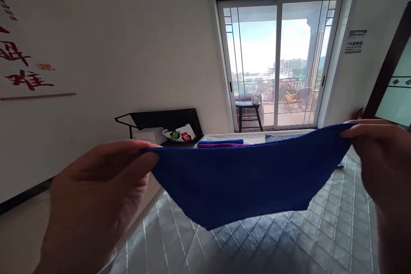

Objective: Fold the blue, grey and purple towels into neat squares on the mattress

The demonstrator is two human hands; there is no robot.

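Note:
A dark blue cloth (247, 180) hangs in the air between my two hands, its upper edge stretched with a slight sag. My left hand (99, 192) pinches the upper left corner between thumb and fingers. At the opposite upper corner, my right hand (385, 158) grips the cloth the same way. The lower edge hangs free above a grey quilted surface (180, 231). Behind the cloth, a folded blue and purple stack (221, 142) shows only its top; the rest is hidden.
A black stand (167, 120) with a printed white bag (180, 133) stands by the left wall. Past the far end of the quilted surface is a sliding glass door (278, 64), with a stool (248, 107) seen by it. Red writing marks the left wall.

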